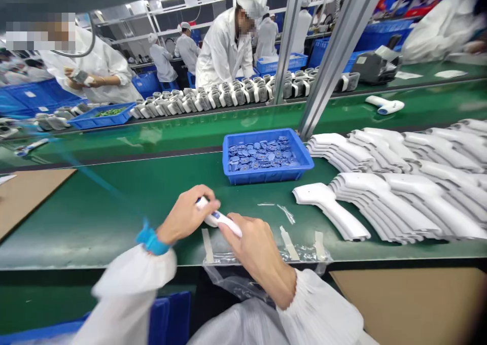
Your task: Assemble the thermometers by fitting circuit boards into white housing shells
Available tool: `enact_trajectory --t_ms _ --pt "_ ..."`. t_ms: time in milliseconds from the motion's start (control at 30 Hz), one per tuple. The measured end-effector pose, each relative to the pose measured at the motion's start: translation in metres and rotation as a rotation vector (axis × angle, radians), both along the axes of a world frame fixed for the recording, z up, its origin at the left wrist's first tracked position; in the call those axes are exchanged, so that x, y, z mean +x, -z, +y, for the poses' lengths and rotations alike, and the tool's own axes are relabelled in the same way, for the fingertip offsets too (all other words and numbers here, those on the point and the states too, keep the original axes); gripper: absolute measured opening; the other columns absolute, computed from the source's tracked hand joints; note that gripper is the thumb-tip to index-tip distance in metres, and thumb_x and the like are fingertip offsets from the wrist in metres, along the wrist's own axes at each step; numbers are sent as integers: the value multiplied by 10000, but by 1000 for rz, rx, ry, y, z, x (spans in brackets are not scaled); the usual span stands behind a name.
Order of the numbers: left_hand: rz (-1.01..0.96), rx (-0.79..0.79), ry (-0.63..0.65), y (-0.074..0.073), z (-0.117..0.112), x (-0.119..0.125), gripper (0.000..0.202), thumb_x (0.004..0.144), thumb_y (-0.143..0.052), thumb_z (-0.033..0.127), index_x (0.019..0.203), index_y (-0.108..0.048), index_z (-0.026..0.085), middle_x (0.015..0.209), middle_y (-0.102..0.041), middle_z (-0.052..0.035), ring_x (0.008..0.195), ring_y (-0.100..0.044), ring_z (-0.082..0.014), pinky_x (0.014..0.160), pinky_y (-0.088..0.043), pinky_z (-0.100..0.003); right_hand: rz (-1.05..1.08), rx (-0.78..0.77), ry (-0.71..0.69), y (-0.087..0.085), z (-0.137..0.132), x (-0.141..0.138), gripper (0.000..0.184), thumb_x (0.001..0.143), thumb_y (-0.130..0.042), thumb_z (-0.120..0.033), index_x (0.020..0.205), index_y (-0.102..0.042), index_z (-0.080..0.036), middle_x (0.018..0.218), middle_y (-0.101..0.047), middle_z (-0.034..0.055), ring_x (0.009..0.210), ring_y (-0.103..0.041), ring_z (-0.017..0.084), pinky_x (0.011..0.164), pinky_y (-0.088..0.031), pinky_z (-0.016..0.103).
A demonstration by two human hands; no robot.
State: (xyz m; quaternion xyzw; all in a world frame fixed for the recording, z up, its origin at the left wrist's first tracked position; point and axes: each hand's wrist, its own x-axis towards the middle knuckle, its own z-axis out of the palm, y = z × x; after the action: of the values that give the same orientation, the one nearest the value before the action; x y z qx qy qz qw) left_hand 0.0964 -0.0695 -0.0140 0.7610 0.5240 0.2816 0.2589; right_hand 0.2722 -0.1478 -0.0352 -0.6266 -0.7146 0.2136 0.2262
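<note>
Both of my hands grip one white plastic housing shell (217, 218) just above the green table near its front edge. My left hand (187, 214) is closed around the shell's left end, with a blue wrist strap behind it. My right hand (254, 251) is closed on the shell's right end, its fingers curled under it. A blue tray (268, 175) of small round blue-grey parts sits just beyond my hands. Rows of white housing shells (388, 198) lie stacked to the right.
A clear plastic bag (243, 279) is taped to the table's front edge below my hands. Brown cardboard (23, 195) lies at the left. A slanted metal post (335, 56) rises behind the tray. Across the conveyor, people in white coats work beside rows of grey devices (228, 96).
</note>
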Motion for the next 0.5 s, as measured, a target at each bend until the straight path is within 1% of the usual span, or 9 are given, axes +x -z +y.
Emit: enact_trajectory --t_ms 33,67,167,267,300,333,400,467,500 --pt "90 -20 69 -2 -5 -10 294 768 -692 506 766 -685 212 764 -686 7 689 -587 -160 667 -423 -269 48 34 9 1 -5 13 250 985 -525 -421 1047 -681 -236 898 -760 28 801 -717 219 618 -401 292" --pt "190 -51 80 -4 -7 -22 334 776 -674 546 771 -682 212 742 -674 7 662 -568 -160 640 -404 -274 89 86 24 3 -10 28 267 975 -549 -420 1127 -671 -237 999 -759 35 888 -712 224 688 -451 298" --pt "403 -265 -98 -12 8 -62 537 809 -552 699 674 -670 193 602 -615 -13 580 -535 -176 540 -348 -278 67 286 159 13 -21 77 321 984 -527 -380 1216 -648 -194 1149 -721 73 1009 -672 239 833 -499 348" --pt "425 -503 -406 -35 54 -86 616 716 -641 746 740 -697 134 533 -598 -41 493 -516 -188 456 -327 -272 -119 340 275 23 -18 112 307 972 -523 -350 1130 -681 -139 1063 -718 112 921 -666 279 788 -510 408" --pt "345 -516 -478 -45 74 -89 628 709 -677 721 777 -693 96 504 -574 -44 457 -485 -172 436 -317 -265 -152 316 270 25 -14 117 286 967 -527 -333 1081 -695 -132 1019 -718 115 881 -667 280 761 -510 410" --pt "207 -466 -554 -55 95 -89 630 732 -691 678 808 -675 54 522 -576 -55 441 -468 -154 418 -311 -258 -156 282 247 26 -9 120 262 967 -524 -312 1029 -707 -134 974 -717 109 843 -667 270 737 -509 401" --pt "43 -324 -588 -72 136 -85 648 946 -403 634 1071 -588 26 801 -666 -96 555 -546 -125 490 -432 -243 -106 233 206 24 1 119 231 972 -516 -270 943 -714 -155 888 -707 79 768 -659 227 697 -500 360" --pt "-48 -187 -623 -81 168 -78 655 1017 -169 560 1288 -402 11 1145 -615 -162 741 -606 -111 614 -515 -251 -64 224 190 20 12 112 208 972 -524 -247 917 -711 -174 843 -691 52 722 -644 192 668 -484 325" --pt "-63 -131 -642 -80 180 -74 632 1027 -115 517 1323 -336 3 1241 -560 -190 817 -609 -114 664 -530 -265 -59 226 178 18 18 108 191 968 -536 -245 923 -710 -178 840 -686 46 716 -638 185 662 -479 318"
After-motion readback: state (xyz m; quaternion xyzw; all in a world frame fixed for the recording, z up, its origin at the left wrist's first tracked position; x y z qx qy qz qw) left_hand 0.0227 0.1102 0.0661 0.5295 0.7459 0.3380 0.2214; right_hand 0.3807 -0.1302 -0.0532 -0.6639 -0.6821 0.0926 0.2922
